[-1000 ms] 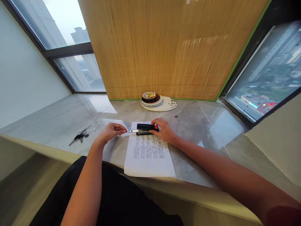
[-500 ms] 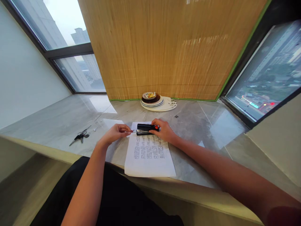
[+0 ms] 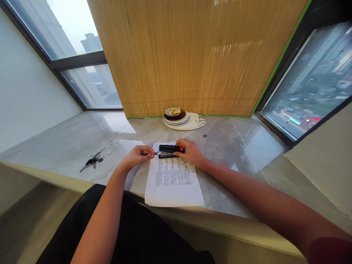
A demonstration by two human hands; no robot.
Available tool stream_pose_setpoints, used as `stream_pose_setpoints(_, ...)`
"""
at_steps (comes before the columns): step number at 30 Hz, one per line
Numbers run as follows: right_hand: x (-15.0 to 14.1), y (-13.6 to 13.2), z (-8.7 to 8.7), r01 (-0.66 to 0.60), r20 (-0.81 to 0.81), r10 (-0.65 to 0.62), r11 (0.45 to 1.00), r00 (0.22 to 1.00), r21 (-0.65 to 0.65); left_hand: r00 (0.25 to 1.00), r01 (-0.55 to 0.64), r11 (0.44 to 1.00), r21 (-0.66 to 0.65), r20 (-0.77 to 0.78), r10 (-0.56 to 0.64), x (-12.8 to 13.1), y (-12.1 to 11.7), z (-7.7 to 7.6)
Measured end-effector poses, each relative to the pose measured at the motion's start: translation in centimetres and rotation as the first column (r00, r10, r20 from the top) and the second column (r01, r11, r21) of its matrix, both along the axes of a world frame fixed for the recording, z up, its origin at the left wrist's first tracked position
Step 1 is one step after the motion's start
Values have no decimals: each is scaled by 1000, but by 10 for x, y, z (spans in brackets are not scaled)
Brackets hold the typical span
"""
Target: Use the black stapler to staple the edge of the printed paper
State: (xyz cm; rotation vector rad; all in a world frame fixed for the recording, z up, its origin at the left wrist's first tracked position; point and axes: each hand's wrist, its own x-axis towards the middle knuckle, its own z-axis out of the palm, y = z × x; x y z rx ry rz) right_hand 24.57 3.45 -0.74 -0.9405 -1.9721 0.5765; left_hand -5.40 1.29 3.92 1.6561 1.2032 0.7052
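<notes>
The stapler sits over the top of the printed sheet on the window ledge, the right hand closed round its red-marked end, the left hand, fingertips together, pinching the metal slide opposite.

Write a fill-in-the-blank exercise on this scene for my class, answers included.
The red-marked end of the long black stapler is in the person's ____ grip.
The rectangular, printed paper beneath it is coloured ____.
The dark metal keys lie to the ____ of that paper.
The tall, tan slatted blind is edged in ____.
Answers: right; white; left; green.
</notes>
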Motion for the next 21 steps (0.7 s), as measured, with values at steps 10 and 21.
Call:
stream_pose_setpoints(10,0,1,1,-3,-3,3,1000,1000,1,998,47,999,4,31,-47,8,-1,-2)
stream_pose_setpoints(21,-2,0,2,7,-1,-7,1000,1000,-5,997,25,999,-31,73,-23,14,1,-11)
